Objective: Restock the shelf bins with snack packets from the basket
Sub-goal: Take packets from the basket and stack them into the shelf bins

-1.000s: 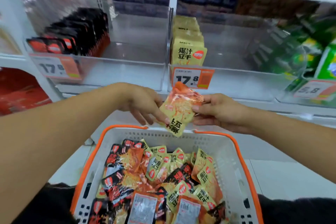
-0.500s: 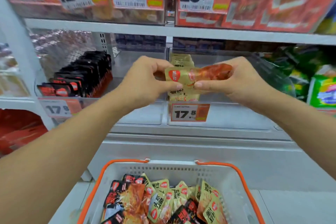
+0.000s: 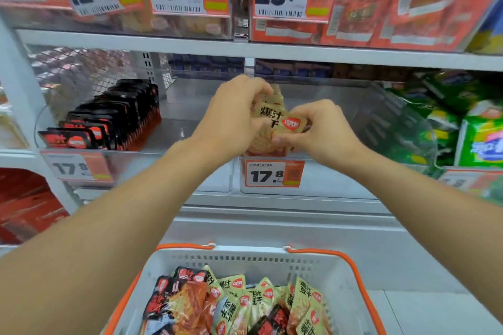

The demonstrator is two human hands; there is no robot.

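A yellow snack packet (image 3: 275, 122) with black lettering and a red logo stands upright at the front of the clear shelf bin (image 3: 326, 179), directly above an orange price tag (image 3: 274, 173) reading 17.8; I see both hands on it. My left hand (image 3: 234, 119) curls over the packet's top and left edge, fingers bent round it; my right hand (image 3: 321, 128) pinches its right side between thumb and curled fingers; more yellow packets seem to stand behind it, mostly hidden by the hands. In the neighbouring bin to the left, a row of black packets (image 3: 109, 117) stands on edge; to the right, green packages (image 3: 446, 122) fill another bin. Below, near my body, a white basket (image 3: 272, 258) with orange handles holds a loose heap of yellow, orange and black snack packets (image 3: 236, 304); the shelf above carries tags reading 12.8, 18.8 and 23.8.
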